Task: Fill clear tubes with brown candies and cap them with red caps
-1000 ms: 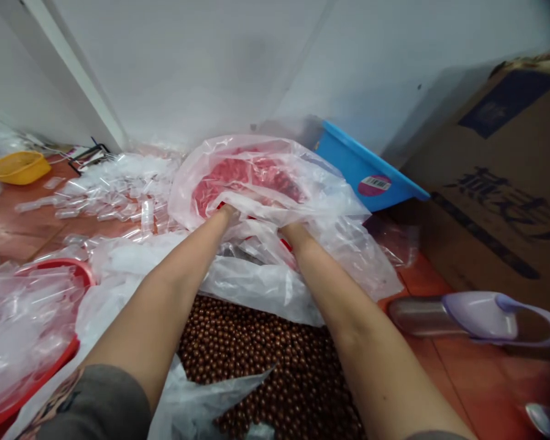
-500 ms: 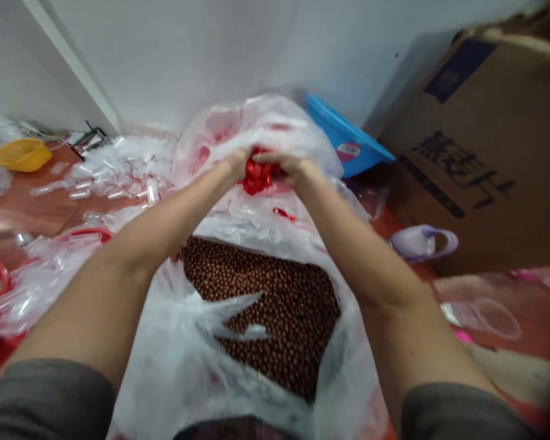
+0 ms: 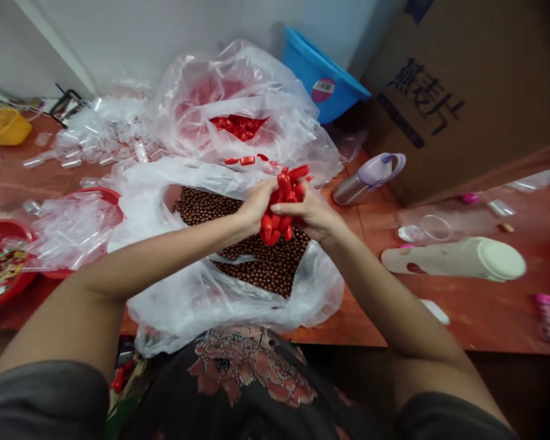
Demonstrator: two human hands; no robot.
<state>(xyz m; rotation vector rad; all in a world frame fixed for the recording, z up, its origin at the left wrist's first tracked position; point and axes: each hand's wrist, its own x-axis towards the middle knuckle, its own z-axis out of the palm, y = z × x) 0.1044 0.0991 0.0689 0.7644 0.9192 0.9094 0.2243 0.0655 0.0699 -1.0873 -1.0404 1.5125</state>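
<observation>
Left hand [image 3: 259, 206]: my fingers curl around one side of a cluster of red plastic pieces [image 3: 282, 211].
Right hand [image 3: 315, 214]: it closes on the other side of the same cluster, thumb across the front, so my two hands hold it between them.
Held cluster: above the right part of the brown balls [image 3: 275, 266].
Brown balls: small, round and shiny, filling the open white plastic bag [image 3: 169, 321] on the surface [image 3: 352, 305] in front of me.
Far bag: a clear plastic bag [image 3: 284, 95] with more red pieces [image 3: 241, 126] showing through its opening; a few loose red pieces [image 3: 247, 161] lie between the two bags.
Far left: a heap of clear plastic tubes [image 3: 101, 128], with a yellow basket [image 3: 4, 127] beyond it.
Near left: clear plastic sleeves [image 3: 73, 229] piled over a red basin [image 3: 105, 194], beside a red bowl [image 3: 16, 231] of small colorful wrapped pieces [image 3: 2, 272].
Far right: a blue basin [image 3: 330, 76], tilted, and a large cardboard box [image 3: 476, 91] with dark Chinese characters.
Right: a metal bottle with a lilac lid [image 3: 371, 177], and a pale green bottle [image 3: 458, 258] lying on its side.
</observation>
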